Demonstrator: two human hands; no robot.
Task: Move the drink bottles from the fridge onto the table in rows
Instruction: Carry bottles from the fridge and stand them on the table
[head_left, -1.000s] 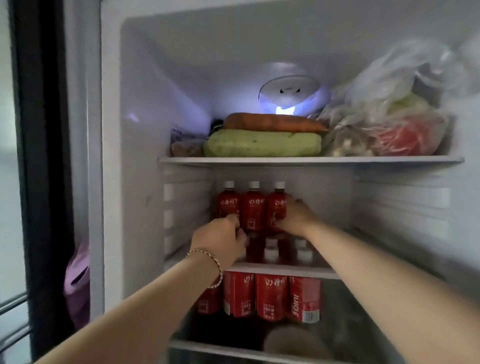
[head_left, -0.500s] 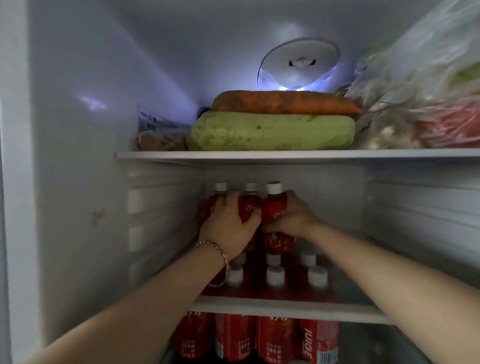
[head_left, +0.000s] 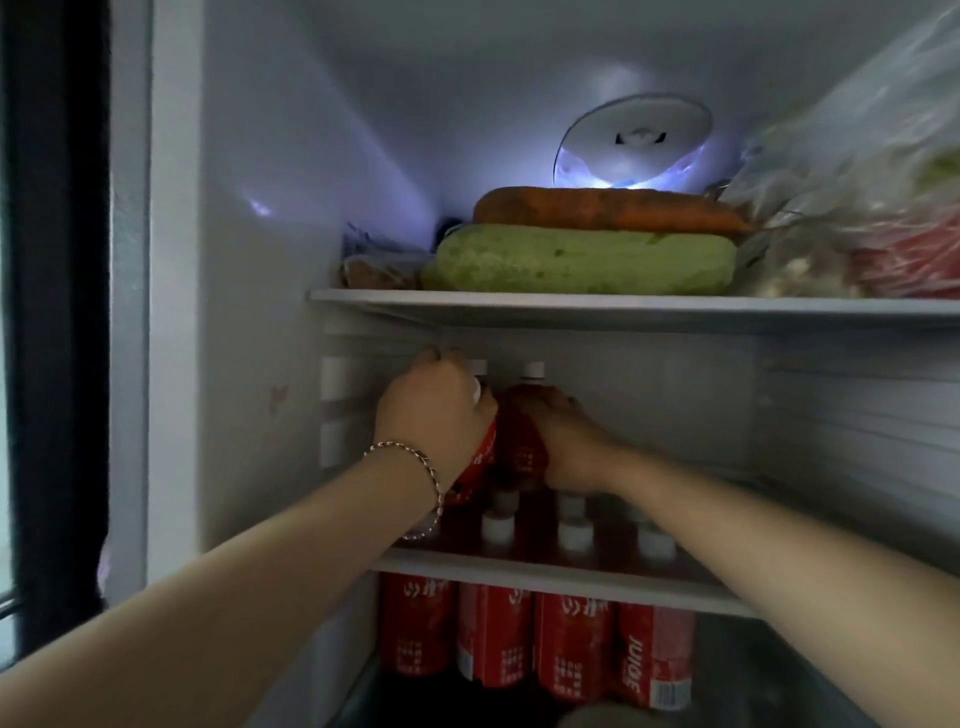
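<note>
Inside the open fridge, red drink bottles with white caps stand at the back of the middle shelf (head_left: 545, 574). My left hand (head_left: 439, 410), with a bracelet on the wrist, is closed round a red bottle (head_left: 480, 460) whose label shows below my palm. My right hand (head_left: 566, 441) grips the neighbouring red bottle (head_left: 522, 431), its white cap standing above my fingers. Several more capped bottles (head_left: 574, 535) stand in front on the same shelf. Red bottles (head_left: 571, 639) also fill the shelf below.
The upper shelf (head_left: 571, 306) sits close above the bottle caps and carries a pale green squash (head_left: 576, 260), a carrot (head_left: 608, 210) and plastic bags of vegetables (head_left: 857, 223). The fridge's left wall (head_left: 260, 312) is near my left hand.
Both hands have closed round the back-row bottles, the left one shifting up and left. The two gripped bottles look slightly raised. The view has drawn back a little to the right.
</note>
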